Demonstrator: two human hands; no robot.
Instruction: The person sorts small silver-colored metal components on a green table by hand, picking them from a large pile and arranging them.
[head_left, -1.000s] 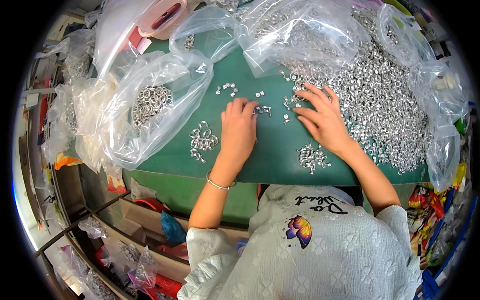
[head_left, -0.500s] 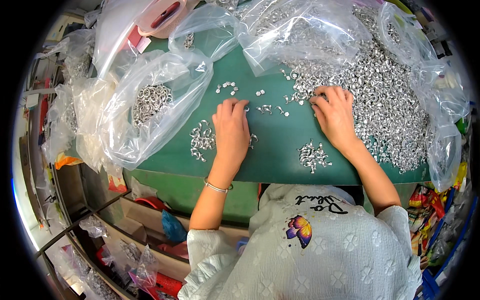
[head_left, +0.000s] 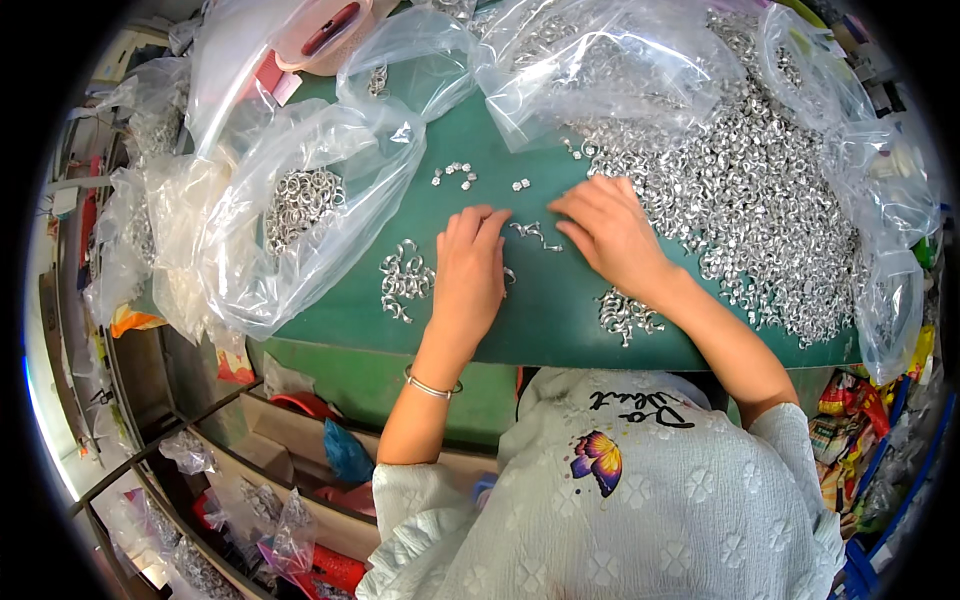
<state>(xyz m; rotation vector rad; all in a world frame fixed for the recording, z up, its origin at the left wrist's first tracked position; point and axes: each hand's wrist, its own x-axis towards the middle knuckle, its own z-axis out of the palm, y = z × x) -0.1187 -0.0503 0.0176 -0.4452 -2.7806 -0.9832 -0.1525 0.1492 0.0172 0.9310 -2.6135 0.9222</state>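
On the green tabletop, my left hand [head_left: 470, 258] has its fingers pressed together and bent down; what they pinch, if anything, is hidden. My right hand [head_left: 618, 237] reaches leftward, thumb and forefinger apart, with no piece visible between them. A short row of curved silver metal pieces [head_left: 535, 236] lies between both hands. Beside my left hand is a small heap of silver curved pieces [head_left: 405, 283], and another small heap [head_left: 626, 316] sits by my right forearm. Farther away are a cluster of small silver flower-shaped pieces [head_left: 458, 172] and a pair of them [head_left: 520, 185].
A large pile of silver pieces [head_left: 775, 200] spreads over the right side, partly under clear plastic [head_left: 620, 60]. At left, an open plastic bag [head_left: 370, 170] holds silver rings [head_left: 303, 205]. A pink container [head_left: 335, 50] stands at the back left. Below the table edge is an open drawer [head_left: 290, 450].
My right hand has left the edge of the large pile and moved left, toward my left hand. The pieces between the hands lie differently. My left hand has shifted only slightly.
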